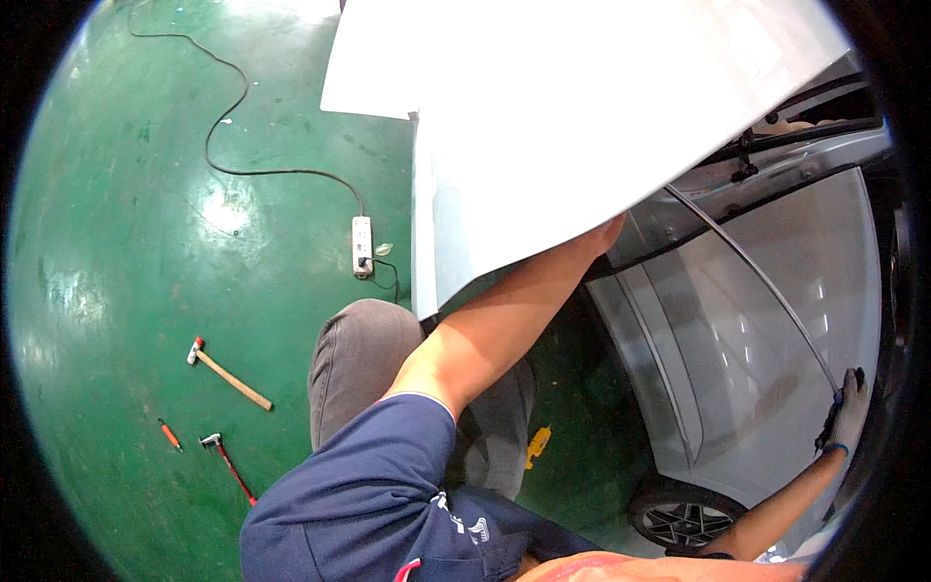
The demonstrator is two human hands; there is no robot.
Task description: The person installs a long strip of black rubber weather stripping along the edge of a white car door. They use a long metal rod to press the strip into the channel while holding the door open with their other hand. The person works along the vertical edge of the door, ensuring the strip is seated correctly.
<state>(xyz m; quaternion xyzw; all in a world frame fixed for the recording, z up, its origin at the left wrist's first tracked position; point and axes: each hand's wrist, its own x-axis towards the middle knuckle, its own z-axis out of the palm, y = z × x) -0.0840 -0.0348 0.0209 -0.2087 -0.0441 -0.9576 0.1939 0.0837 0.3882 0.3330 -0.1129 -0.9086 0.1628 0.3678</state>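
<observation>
My right hand [850, 407], in a grey and black work glove, is closed around the lower end of a long, thin metal rod [761, 276]. The rod runs up and left until the edge of a large white car panel [582, 116] hides its far end. My left arm reaches under that same edge. Only the wrist side of my left hand [611, 233] shows there; its fingers are out of sight behind the panel. Below the rod lies the grey-looking car door or side panel [747, 320], with a wheel [687, 514] under it.
On the green floor at left lie a wooden-handled mallet [233, 378], a red-handled hammer [228, 466] and a small orange tool [170, 435]. A white power strip [362, 247] with a dark cable is beside the panel. Something yellow [538, 446] lies near my knee.
</observation>
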